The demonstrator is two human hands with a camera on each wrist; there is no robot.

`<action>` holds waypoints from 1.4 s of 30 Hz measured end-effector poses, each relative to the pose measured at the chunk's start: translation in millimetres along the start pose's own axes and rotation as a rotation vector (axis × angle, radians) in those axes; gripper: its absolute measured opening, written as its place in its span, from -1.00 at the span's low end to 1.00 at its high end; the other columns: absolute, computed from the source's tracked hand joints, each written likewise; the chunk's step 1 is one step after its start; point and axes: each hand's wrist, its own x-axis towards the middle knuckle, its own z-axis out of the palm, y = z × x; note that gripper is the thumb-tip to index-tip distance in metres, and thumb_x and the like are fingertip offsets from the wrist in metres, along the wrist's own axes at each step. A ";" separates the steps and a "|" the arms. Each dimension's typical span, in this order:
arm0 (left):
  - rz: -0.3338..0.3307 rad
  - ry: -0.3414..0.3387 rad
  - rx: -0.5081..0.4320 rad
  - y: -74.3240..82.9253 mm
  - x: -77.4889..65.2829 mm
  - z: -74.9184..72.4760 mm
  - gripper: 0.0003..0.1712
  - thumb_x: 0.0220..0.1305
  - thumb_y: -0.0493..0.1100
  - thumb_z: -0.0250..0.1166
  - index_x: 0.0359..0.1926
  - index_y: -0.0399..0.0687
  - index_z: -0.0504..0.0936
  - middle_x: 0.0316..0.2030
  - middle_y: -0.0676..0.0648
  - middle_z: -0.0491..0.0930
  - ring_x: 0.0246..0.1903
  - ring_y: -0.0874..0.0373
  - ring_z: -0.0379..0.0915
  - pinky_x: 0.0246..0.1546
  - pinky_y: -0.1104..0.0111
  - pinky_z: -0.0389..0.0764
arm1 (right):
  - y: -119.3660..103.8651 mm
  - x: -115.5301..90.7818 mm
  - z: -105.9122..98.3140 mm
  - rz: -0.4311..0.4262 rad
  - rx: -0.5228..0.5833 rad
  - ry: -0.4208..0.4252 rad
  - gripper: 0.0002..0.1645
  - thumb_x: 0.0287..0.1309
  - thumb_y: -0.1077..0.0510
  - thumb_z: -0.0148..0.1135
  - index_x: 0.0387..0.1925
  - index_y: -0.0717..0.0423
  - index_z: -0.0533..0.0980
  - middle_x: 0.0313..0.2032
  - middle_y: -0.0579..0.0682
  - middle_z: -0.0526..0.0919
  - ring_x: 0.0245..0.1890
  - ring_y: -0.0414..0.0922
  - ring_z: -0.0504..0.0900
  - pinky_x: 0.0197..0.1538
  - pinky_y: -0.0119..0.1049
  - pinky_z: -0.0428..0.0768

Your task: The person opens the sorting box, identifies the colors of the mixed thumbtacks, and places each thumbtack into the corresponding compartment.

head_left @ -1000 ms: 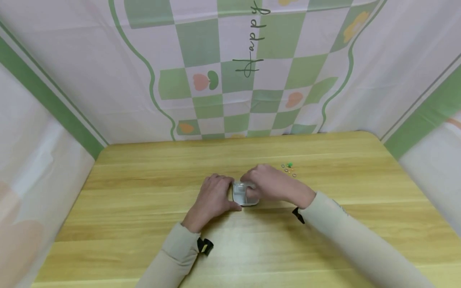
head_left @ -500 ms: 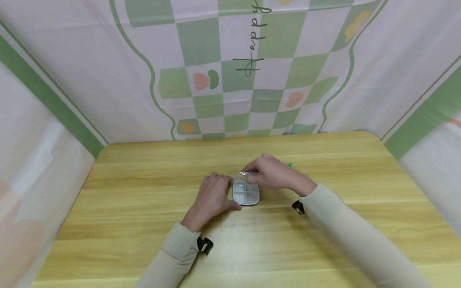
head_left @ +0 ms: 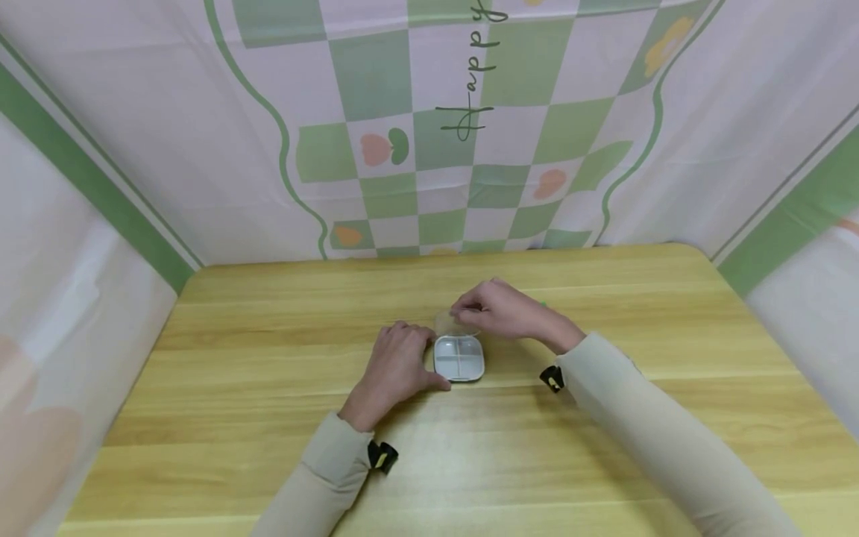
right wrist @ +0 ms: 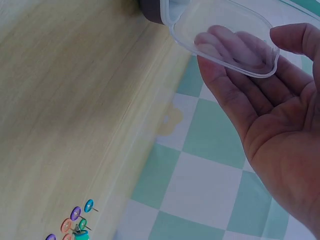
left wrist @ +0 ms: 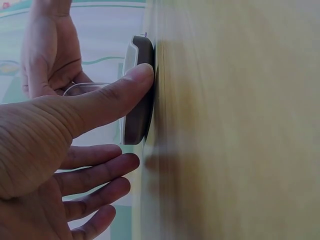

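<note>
A small white pill box (head_left: 459,359) lies on the table, its inside split into compartments by a cross-shaped divider that shows nothing in it. My left hand (head_left: 397,365) holds the box from the left, thumb against the near side. In the left wrist view that thumb presses the dark outer wall (left wrist: 137,120), while the other fingers stretch alongside. My right hand (head_left: 505,309) pinches the free edge of the clear hinged lid (right wrist: 227,32), which stands swung up toward the back. Through the lid, several fingertips of this hand show behind it.
Several coloured thumbtacks (right wrist: 75,214) and a green push pin (right wrist: 81,235) lie on the wooden table (head_left: 268,418), right of the box. In the head view my right arm hides most of them. A checkered cloth (head_left: 443,142) hangs behind the table's back edge.
My right hand has moved from over the box toward the back, swinging the clear lid up and away, so the compartments now show. My left hand has stayed in place.
</note>
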 end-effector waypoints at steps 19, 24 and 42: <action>0.066 -0.014 -0.060 -0.6 -1.3 0.1 -0.15 -0.33 0.26 0.48 0.03 -0.04 0.53 -0.07 0.04 0.56 -0.14 0.13 0.39 -0.07 0.17 0.33 | 10.0 -8.3 7.2 0.003 0.048 0.019 -0.56 0.20 -0.08 0.11 0.04 0.01 0.52 -0.01 -0.13 0.57 -0.05 -0.23 0.53 -0.05 -0.31 0.47; 0.076 -0.030 -0.058 -2.4 -1.3 -0.4 -0.13 -0.26 0.33 0.42 0.08 -0.02 0.51 -0.04 0.05 0.55 -0.13 0.13 0.36 -0.09 0.20 0.32 | 16.4 -12.3 10.0 0.008 0.053 0.056 -0.39 0.14 -0.23 0.11 0.12 0.01 0.46 0.06 -0.13 0.52 0.03 -0.19 0.49 0.00 -0.27 0.44; 0.048 -0.096 -0.036 -1.0 -1.2 -2.1 -0.13 -0.13 0.33 0.35 0.17 -0.02 0.46 0.00 -0.02 0.51 -0.02 0.06 0.34 0.02 0.16 0.27 | 43.2 -48.5 -8.8 0.092 -0.009 0.245 -0.31 0.06 -0.25 0.18 0.15 0.02 0.40 0.03 0.06 0.53 0.04 0.02 0.46 -0.01 -0.15 0.45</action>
